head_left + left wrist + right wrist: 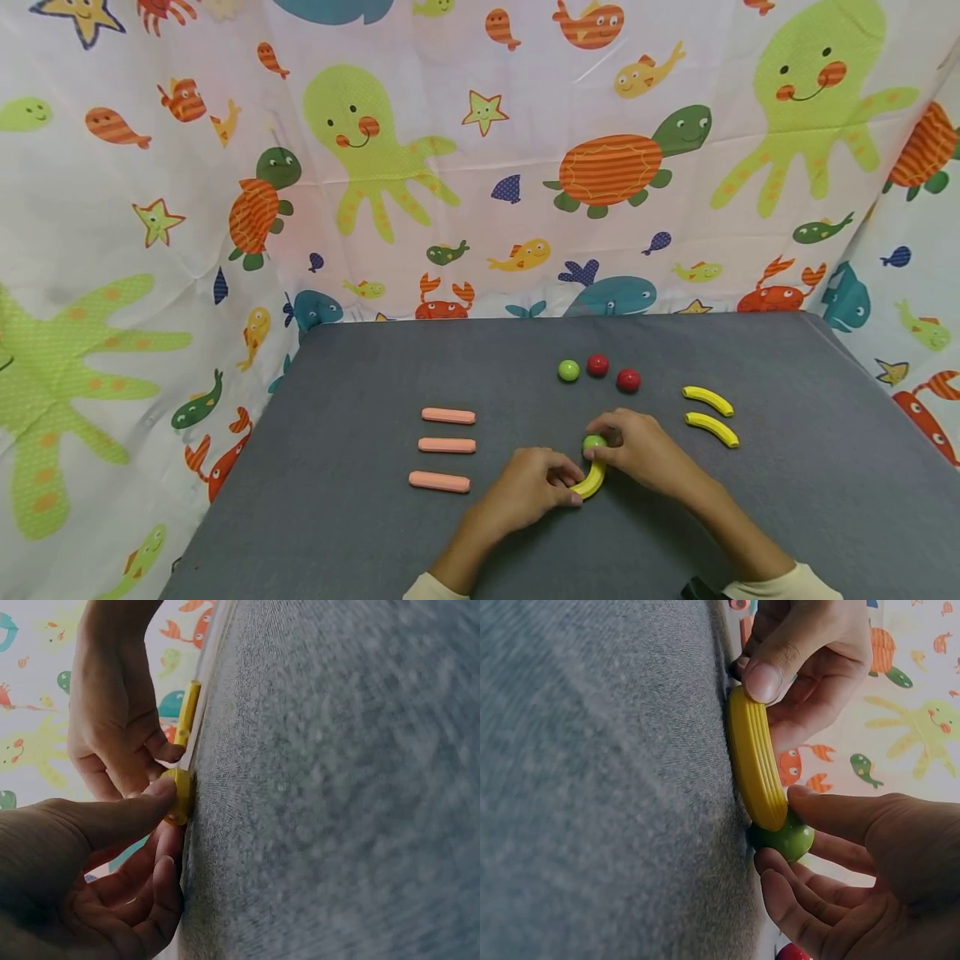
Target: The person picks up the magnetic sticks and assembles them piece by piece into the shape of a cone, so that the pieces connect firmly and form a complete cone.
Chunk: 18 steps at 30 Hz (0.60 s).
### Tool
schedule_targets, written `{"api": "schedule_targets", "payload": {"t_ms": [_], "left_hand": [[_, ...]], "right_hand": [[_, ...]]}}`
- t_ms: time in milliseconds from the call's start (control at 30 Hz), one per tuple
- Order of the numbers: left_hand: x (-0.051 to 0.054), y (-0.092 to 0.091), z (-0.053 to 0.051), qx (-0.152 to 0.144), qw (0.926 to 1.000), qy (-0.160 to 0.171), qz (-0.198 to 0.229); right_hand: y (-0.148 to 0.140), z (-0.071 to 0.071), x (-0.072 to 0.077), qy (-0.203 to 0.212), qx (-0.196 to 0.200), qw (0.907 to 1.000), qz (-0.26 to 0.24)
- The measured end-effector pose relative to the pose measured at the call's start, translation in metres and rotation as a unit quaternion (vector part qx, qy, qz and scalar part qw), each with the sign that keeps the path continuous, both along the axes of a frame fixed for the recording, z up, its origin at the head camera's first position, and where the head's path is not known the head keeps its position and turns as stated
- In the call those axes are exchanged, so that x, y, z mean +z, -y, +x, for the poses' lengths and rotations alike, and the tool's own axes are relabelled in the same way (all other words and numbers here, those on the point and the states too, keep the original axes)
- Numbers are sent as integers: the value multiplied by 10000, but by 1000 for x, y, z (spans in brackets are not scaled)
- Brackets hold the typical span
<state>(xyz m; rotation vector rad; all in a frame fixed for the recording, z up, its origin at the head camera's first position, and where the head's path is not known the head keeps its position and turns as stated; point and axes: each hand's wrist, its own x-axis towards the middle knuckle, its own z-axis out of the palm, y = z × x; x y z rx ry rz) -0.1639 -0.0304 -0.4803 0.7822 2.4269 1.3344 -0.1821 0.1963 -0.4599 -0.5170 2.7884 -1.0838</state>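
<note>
A yellow banana piece (589, 483) lies curved on the grey cloth in the head view. My left hand (529, 490) pinches its near left end between thumb and fingers. My right hand (643, 454) holds a green ball (594, 442) at the banana's far end. In the right wrist view the banana (756, 761) meets the green ball (786, 837), with right thumb and fingers on either side of the ball. The left wrist view shows the left thumb on the yellow end (181, 796).
Several pink sticks (447, 445) lie left of the hands. Behind them are another green ball (568, 371) and two red balls (628, 381). Two more yellow pieces (711, 429) lie to the right. A patterned curtain (480, 167) hangs along the table's back edge.
</note>
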Motion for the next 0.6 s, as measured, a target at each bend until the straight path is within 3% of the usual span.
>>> {"api": "schedule_targets", "payload": {"t_ms": [367, 600], "left_hand": [[1, 13, -6, 412, 9986, -238, -218], [-1, 17, -15, 697, 9964, -389, -289]], "right_hand": [[-12, 10, -1, 473, -136, 9977, -470], [-14, 16, 2, 500, -231, 9975, -447]]}}
